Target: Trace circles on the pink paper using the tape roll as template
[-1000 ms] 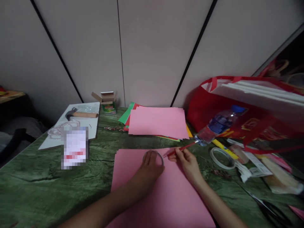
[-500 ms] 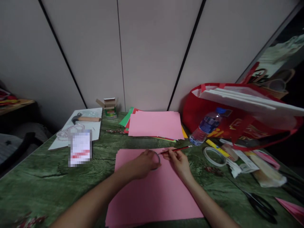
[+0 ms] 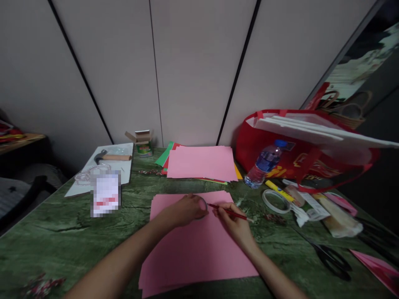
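A stack of pink paper sheets (image 3: 199, 257) lies on the green table under both hands. My left hand (image 3: 187, 209) is closed on a thin grey ring (image 3: 206, 206) near the top of the paper; the fingers cover most of its left side. Between the fingers of my right hand (image 3: 235, 226) is a dark red pencil (image 3: 236, 214), tilted, its tip pointing left at the ring's right edge. Whether the tip touches the paper I cannot tell.
Behind is another stack of coloured paper (image 3: 202, 162). Rightward stand a water bottle (image 3: 263, 166) and red bag (image 3: 249, 145), with a tape roll (image 3: 264, 203), yellow tube (image 3: 279, 190) and black scissors (image 3: 332, 257). A hammer (image 3: 115, 158) lies left, near a small box (image 3: 144, 145).
My right hand has shifted the pencil lower, its back end now slanting down to the right and its tip against the ring's edge. The left hand stays on the ring.
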Action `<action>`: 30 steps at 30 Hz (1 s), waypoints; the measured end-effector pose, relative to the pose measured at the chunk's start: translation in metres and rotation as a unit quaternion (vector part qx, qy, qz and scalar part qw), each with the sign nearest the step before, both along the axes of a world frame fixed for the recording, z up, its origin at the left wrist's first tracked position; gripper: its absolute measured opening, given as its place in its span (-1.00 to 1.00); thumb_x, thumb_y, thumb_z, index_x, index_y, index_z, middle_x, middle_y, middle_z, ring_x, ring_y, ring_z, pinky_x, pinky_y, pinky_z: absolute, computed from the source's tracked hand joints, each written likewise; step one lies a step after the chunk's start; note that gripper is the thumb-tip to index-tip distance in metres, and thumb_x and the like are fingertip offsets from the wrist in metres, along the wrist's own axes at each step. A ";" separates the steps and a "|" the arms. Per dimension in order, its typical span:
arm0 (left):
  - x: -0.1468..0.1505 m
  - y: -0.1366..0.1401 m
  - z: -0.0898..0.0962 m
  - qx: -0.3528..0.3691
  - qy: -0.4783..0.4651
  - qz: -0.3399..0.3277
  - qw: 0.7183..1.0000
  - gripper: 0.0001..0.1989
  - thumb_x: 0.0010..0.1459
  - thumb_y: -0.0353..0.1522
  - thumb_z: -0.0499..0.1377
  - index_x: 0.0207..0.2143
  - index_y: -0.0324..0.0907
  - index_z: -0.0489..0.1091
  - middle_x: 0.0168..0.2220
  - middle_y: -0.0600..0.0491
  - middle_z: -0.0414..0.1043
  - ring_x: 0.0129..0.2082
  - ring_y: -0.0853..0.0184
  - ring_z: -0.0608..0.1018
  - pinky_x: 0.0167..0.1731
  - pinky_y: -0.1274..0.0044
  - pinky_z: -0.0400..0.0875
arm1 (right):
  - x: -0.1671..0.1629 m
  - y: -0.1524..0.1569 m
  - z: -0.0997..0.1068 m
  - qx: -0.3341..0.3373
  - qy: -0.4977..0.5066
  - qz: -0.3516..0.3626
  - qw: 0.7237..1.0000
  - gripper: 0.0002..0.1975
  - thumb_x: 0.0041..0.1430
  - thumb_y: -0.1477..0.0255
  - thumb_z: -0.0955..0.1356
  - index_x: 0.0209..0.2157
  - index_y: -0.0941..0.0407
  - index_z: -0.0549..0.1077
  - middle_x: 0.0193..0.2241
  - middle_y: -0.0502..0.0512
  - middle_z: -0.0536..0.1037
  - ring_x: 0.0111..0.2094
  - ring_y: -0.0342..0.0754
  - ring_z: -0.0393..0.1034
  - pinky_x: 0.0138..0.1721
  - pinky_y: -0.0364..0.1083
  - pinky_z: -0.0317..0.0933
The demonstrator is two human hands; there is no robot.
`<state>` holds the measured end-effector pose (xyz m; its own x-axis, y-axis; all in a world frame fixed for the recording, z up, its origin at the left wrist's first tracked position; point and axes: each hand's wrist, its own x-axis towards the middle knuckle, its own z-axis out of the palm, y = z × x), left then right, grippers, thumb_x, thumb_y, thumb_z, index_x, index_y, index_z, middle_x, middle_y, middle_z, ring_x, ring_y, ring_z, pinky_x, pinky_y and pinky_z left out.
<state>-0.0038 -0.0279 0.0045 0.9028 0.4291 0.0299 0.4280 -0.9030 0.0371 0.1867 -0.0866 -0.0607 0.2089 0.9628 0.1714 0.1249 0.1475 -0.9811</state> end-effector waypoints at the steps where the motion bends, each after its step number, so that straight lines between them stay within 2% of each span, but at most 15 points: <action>1: 0.000 0.000 0.001 -0.003 0.015 -0.015 1.000 -0.71 0.06 -0.61 0.10 -0.24 -0.08 0.42 -0.25 0.07 0.45 -0.13 0.30 0.40 -0.13 0.52 0.20 | 0.000 -0.004 0.000 0.004 -0.024 0.000 1.000 -0.66 0.00 0.10 0.38 -0.46 0.12 0.41 -0.52 0.11 0.54 -0.47 -0.02 0.45 -0.41 -0.06 0.34; 5: 0.001 0.001 0.003 -0.004 0.050 -0.038 0.998 -0.65 0.08 -0.63 0.05 -0.15 -0.11 0.40 -0.25 0.01 0.44 -0.12 0.24 0.40 -0.14 0.47 0.20 | -0.003 -0.019 0.001 0.000 -0.048 -0.010 0.999 -0.68 0.01 0.13 0.38 -0.47 0.11 0.41 -0.53 0.09 0.52 -0.49 -0.04 0.42 -0.45 -0.09 0.32; 12: 0.002 0.003 0.006 -0.026 0.068 -0.036 0.997 -0.74 0.04 -0.64 0.07 -0.33 -0.14 0.40 -0.27 0.03 0.43 -0.17 0.25 0.42 -0.17 0.49 0.18 | 0.001 -0.032 0.003 -0.066 0.109 0.006 0.992 -0.57 -0.16 0.08 0.45 -0.39 0.15 0.45 -0.50 0.11 0.57 -0.46 0.01 0.52 -0.37 -0.03 0.41; 16: 0.006 0.003 0.010 -0.036 0.062 -0.002 0.997 -0.69 0.03 -0.66 0.06 -0.22 -0.19 0.35 -0.21 -0.01 0.43 -0.17 0.28 0.43 -0.17 0.51 0.19 | 0.006 -0.036 0.003 -0.042 0.140 0.017 0.989 -0.61 -0.06 0.11 0.42 -0.36 0.16 0.46 -0.53 0.08 0.55 -0.48 -0.04 0.49 -0.38 -0.06 0.41; 19: 0.012 0.001 0.015 -0.039 0.066 0.024 0.997 -0.76 0.05 -0.63 0.06 -0.26 -0.23 0.36 -0.25 -0.04 0.45 -0.22 0.27 0.45 -0.19 0.51 0.21 | 0.006 -0.041 0.003 -0.021 0.102 0.022 0.994 -0.65 0.00 0.13 0.40 -0.36 0.15 0.48 -0.52 0.10 0.56 -0.48 -0.05 0.48 -0.40 -0.08 0.41; 23: 0.019 -0.001 0.021 -0.038 0.081 0.043 0.995 -0.85 0.12 -0.55 0.05 -0.40 -0.24 0.39 -0.34 -0.06 0.46 -0.28 0.24 0.46 -0.20 0.47 0.23 | 0.003 -0.044 0.002 -0.035 0.054 0.047 0.997 -0.63 0.05 0.14 0.37 -0.24 0.16 0.50 -0.33 0.22 0.61 -0.29 0.04 0.52 -0.23 -0.03 0.40; 30: 0.022 -0.003 0.025 -0.039 0.097 0.059 0.993 -0.81 0.13 -0.53 0.02 -0.35 -0.22 0.43 -0.31 -0.03 0.47 -0.28 0.27 0.46 -0.18 0.48 0.27 | 0.001 -0.041 -0.002 -0.012 -0.064 0.079 0.995 -0.63 0.18 0.19 0.27 -0.17 0.17 0.48 -0.28 0.21 0.59 -0.26 0.00 0.51 -0.21 -0.07 0.37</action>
